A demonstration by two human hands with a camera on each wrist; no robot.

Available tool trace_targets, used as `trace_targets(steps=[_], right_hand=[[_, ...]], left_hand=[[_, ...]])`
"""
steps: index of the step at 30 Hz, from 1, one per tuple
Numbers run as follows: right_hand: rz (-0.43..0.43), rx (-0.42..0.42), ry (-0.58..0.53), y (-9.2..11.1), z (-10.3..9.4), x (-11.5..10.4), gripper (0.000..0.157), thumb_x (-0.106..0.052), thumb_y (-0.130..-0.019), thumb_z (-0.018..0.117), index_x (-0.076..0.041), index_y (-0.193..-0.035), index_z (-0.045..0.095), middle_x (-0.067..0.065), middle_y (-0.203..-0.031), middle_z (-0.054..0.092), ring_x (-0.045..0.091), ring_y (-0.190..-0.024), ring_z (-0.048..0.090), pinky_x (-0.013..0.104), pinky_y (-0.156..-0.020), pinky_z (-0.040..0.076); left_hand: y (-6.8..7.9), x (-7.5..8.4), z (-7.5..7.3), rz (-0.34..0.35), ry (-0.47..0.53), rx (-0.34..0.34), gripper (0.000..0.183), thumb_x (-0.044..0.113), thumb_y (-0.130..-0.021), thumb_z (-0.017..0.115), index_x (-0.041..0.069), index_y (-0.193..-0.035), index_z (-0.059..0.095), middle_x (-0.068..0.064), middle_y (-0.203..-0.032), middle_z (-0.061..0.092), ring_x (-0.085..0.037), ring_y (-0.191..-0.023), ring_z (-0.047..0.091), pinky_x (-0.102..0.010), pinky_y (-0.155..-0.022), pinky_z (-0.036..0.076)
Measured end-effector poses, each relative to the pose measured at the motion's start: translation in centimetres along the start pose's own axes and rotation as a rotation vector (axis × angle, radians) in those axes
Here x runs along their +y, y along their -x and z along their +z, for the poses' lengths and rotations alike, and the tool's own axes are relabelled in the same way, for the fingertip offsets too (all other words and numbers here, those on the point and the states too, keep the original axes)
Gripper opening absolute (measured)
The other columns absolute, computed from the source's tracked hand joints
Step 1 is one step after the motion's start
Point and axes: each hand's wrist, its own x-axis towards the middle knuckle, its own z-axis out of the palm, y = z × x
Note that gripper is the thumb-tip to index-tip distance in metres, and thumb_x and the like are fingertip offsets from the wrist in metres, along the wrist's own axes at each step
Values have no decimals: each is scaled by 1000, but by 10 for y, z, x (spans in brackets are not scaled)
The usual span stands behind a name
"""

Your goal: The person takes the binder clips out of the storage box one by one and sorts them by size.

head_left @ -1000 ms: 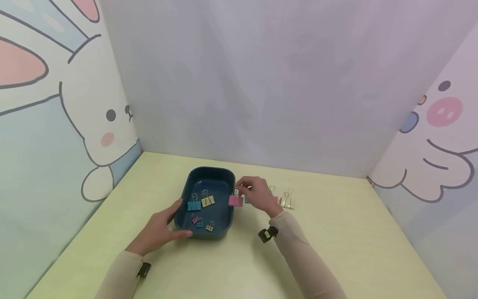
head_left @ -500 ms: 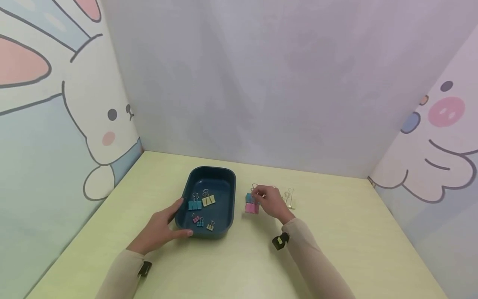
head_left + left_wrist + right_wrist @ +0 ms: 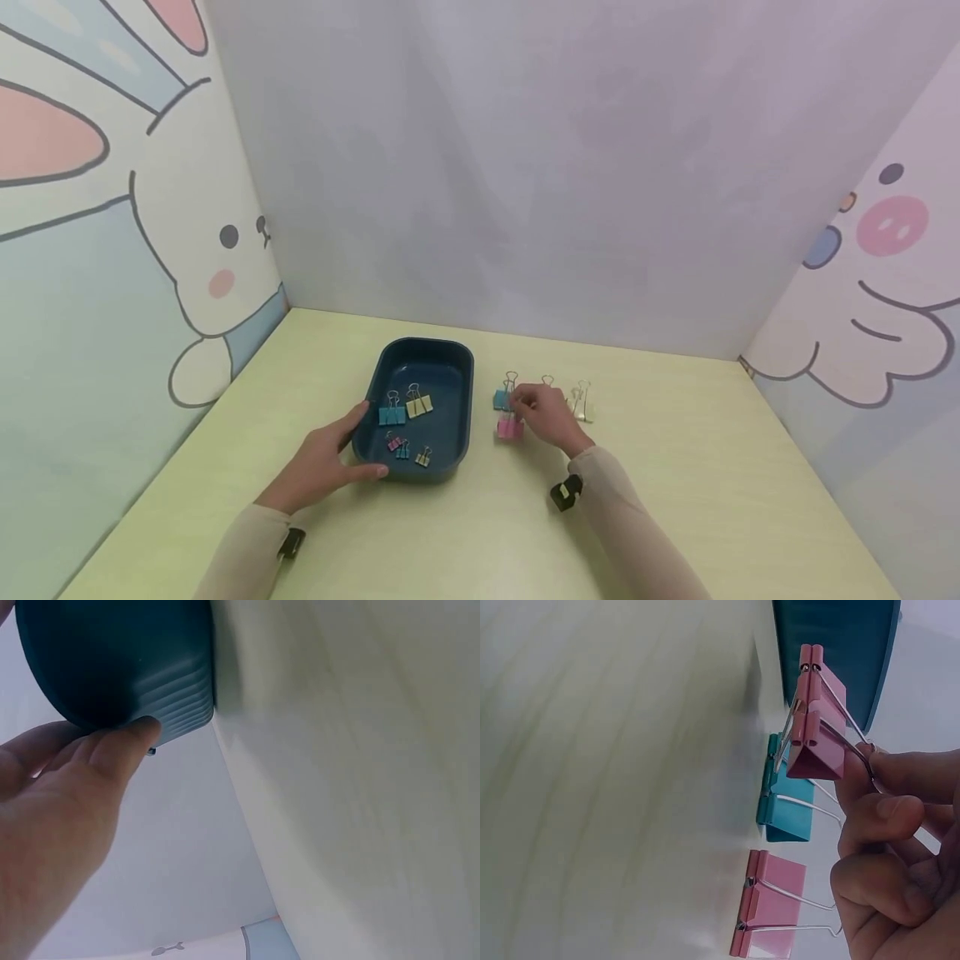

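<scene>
My right hand [image 3: 551,415] pinches a pink binder clip [image 3: 821,712] by its wire handles, right of the dark blue tray [image 3: 463,417]. A teal binder clip [image 3: 791,806] stands just beyond it on the table. Another pink binder clip [image 3: 772,904] is mostly hidden behind my hand in the head view. With thumb on the near side and fingers on the left side, my left hand [image 3: 318,467] holds the tray's near left corner. Inside lie a large teal clip [image 3: 392,415], a large yellow clip [image 3: 419,406] and several small clips [image 3: 423,458].
A yellow binder clip [image 3: 587,412] stands on the pale yellow table [image 3: 675,483], right of my right hand; something metallic beside it is too small to make out. A grey back wall [image 3: 495,208] and side panels with cartoon animals enclose the table.
My right hand has carried the pink clip from the tray's right edge rightward and slightly nearer, over the table by the teal clip. The left hand and tray have stayed put.
</scene>
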Motion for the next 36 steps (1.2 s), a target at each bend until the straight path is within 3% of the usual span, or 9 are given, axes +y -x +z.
trace_targets(steps=[12, 24, 36], right_hand=[[8, 7, 19, 3, 4, -1, 13, -9, -97, 63, -9, -95, 76, 6, -80, 76, 15, -71, 67, 24, -58, 51], [26, 89, 48, 0, 6, 4, 10, -14, -95, 66, -12, -92, 76, 4, -85, 77, 8, -72, 67, 24, -62, 55], [34, 110, 75, -3, 1, -4, 12, -14, -95, 66, -10, -95, 77, 3, -85, 76, 11, -73, 63, 24, -64, 53]], left_hand=[[2, 2, -1, -3, 3, -7, 110, 49, -79, 82, 3, -159, 23, -25, -164, 27, -48, -144, 40, -53, -114, 45], [1, 3, -2, 6, 11, -3, 110, 49, -79, 82, 3, -159, 23, -25, -164, 26, -48, -145, 39, -53, -114, 45], [1, 1, -1, 15, 17, -2, 110, 49, -79, 82, 3, -159, 23, -25, -164, 26, -48, -144, 40, -53, -114, 45]])
